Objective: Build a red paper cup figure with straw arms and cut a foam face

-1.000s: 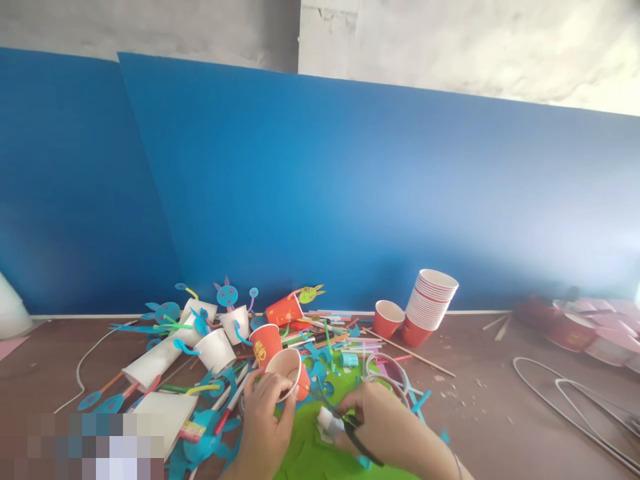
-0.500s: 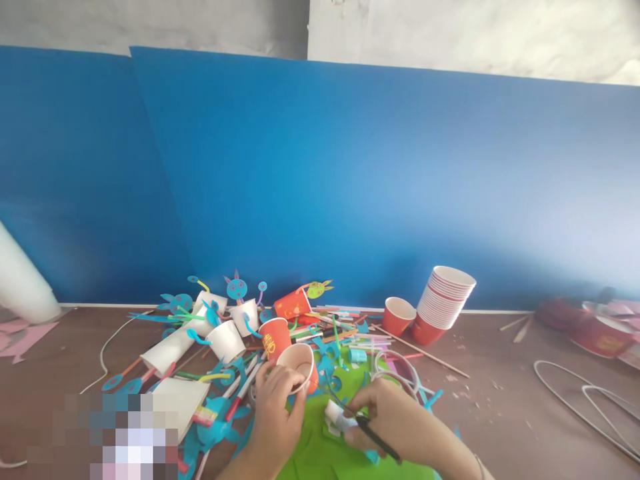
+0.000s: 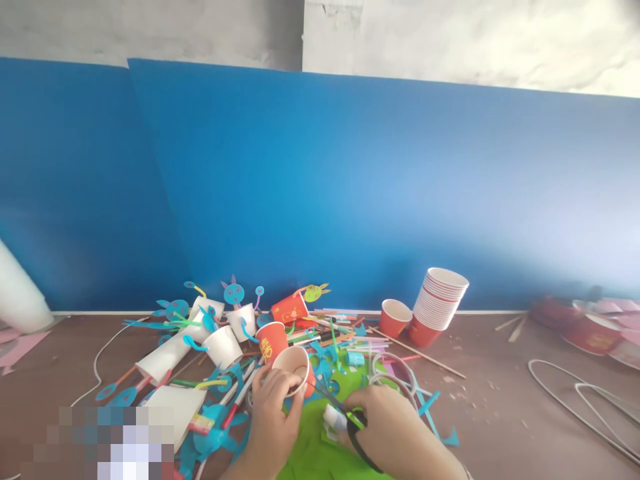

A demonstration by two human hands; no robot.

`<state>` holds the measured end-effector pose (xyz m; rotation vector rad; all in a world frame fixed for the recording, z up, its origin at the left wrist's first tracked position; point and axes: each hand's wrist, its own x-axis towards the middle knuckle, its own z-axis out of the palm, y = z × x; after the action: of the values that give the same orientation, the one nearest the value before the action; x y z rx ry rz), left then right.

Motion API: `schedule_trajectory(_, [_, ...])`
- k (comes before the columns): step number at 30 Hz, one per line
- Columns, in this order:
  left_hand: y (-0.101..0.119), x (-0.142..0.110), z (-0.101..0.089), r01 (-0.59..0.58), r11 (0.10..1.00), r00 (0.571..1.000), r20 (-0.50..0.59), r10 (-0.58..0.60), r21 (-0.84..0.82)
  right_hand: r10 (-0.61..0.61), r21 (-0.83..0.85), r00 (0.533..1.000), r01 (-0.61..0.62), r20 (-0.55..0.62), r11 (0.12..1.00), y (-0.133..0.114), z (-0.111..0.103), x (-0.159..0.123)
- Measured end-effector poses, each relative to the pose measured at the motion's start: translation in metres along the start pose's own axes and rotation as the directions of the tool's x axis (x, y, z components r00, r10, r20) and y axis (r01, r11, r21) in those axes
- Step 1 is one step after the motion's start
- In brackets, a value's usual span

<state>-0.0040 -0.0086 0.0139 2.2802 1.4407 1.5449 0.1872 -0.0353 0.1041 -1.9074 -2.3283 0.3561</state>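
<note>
A paper cup (image 3: 291,362), red outside and white inside, is tilted with its mouth towards me. My left hand (image 3: 273,413) is closed round its near left side, fingers over the rim. In my right hand (image 3: 390,427) is a pair of scissors (image 3: 332,398) with black handles, gripped at the loops. Their blades point left, with the tips at the cup's right side; whether they touch it I cannot tell. Just below the blades lies a white tube-like object (image 3: 334,419), on green paper (image 3: 315,457).
Decorated paper cups (image 3: 223,345) with blue paper cut-outs crowd the left, among pens and straws. A tall stack of cups (image 3: 440,300) and a single red cup (image 3: 396,319) stand at the back right. A thin stick (image 3: 425,355) and cable (image 3: 555,393) lie rightward.
My right hand has turned and shifted slightly, bringing the scissor blades closer to the cup and showing more of the handle loop. My left hand still holds the cup. The view has tilted slightly.
</note>
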Motion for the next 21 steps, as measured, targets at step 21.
schedule_trajectory(21, [0.009, 0.002, -0.008, -0.161, 0.987, 0.987, 0.025, 0.161, 0.024, -0.376, -0.317, 0.86, 0.27, -0.344, 0.909, 0.015, -0.006, 0.004])
